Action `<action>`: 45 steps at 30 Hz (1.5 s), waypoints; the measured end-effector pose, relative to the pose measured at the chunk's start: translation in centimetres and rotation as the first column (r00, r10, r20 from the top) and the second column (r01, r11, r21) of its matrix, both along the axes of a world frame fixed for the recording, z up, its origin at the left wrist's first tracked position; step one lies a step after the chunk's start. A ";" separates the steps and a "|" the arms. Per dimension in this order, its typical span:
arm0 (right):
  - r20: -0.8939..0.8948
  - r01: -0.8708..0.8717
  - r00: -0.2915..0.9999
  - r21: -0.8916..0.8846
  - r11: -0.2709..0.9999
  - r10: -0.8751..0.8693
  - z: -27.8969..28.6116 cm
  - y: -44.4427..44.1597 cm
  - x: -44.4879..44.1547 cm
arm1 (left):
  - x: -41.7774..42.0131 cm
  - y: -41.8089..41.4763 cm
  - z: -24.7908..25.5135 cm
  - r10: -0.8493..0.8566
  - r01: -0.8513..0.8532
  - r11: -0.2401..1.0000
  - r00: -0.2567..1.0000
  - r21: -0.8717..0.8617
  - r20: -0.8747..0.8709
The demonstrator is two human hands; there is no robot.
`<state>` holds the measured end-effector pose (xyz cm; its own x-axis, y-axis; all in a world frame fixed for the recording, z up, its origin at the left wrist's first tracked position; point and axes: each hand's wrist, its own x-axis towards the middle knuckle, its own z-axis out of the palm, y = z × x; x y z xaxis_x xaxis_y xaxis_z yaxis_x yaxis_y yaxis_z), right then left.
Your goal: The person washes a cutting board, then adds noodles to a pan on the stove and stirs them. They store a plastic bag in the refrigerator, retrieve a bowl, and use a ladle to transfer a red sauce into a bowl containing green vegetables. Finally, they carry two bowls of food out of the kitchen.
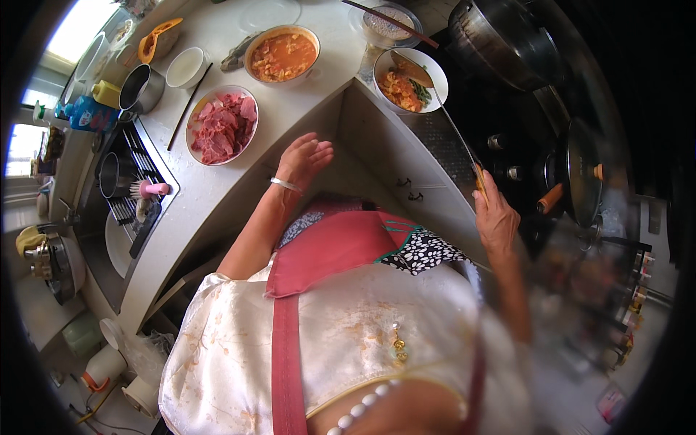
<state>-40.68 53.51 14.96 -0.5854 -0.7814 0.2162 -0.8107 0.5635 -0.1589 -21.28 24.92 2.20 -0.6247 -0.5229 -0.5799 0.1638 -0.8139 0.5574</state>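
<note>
My right hand (pixel 496 217) grips the wooden handle of a long metal ladle (pixel 414 69). The ladle's head rests over a white bowl (pixel 441 81) that holds orange-red cooked food and green vegetables. My left hand (pixel 306 157), with a silver bangle at the wrist, is held in the air in front of the counter, its fingers apart and nothing in it. Beyond it on the counter stand a bowl of sliced raw meat (pixel 224 128) and a bowl of orange-red soup with chunks (pixel 283 54).
A large metal pot (pixel 503 43) and a glass-lidded pan (pixel 583 171) occupy the dark stovetop at right. Chopsticks (pixel 389 23) lie across a bowl at the back. At left are a steel pot (pixel 142 89), a small white bowl (pixel 186 68), cut pumpkin (pixel 159 42) and a sink (pixel 142 255).
</note>
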 end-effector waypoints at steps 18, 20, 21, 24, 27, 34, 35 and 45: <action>-0.201 0.026 0.980 0.086 0.996 -0.008 -11.4 5.3 -6.7 | 1.1 1.3 0.2 0.008 -0.009 0.999 1.000 -0.052 -0.004; -0.169 0.053 0.985 0.084 0.995 -0.038 -12.7 5.4 -6.8 | 0.9 1.6 0.6 0.013 -0.013 0.998 1.000 -0.060 -0.001; -0.153 0.058 0.987 0.095 0.994 -0.043 -12.8 5.1 -6.8 | 1.0 1.7 0.8 0.026 -0.025 0.998 0.999 -0.050 0.019; -0.145 0.042 0.989 0.040 0.998 -0.036 -13.1 4.5 -6.7 | 1.2 1.9 1.6 0.068 -0.067 0.996 0.998 -0.053 0.018; -0.169 0.040 0.985 -0.043 0.998 -0.047 -12.6 3.9 -6.1 | 2.6 1.7 1.7 0.139 -0.138 0.989 0.990 -0.052 0.022; 0.183 -0.224 0.953 -0.102 0.969 0.240 -7.6 -3.0 0.8 | 8.7 -0.9 1.0 0.455 -0.451 0.890 0.888 -0.069 0.063; 0.449 -0.213 0.849 -0.192 0.958 0.279 -8.5 -5.0 1.5 | 9.7 -1.6 0.8 0.505 -0.500 0.863 0.861 -0.078 0.067; 0.811 0.264 -0.551 -0.055 0.963 0.197 -7.3 -28.9 5.1 | 12.9 -3.0 0.1 0.491 -0.492 0.865 0.870 -0.099 -0.028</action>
<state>-35.57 24.58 7.67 -0.0549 -0.8280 -0.5580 0.7212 0.3536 -0.5957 -8.36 21.94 2.32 -0.2727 -0.8174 -0.5075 0.5293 -0.5679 0.6303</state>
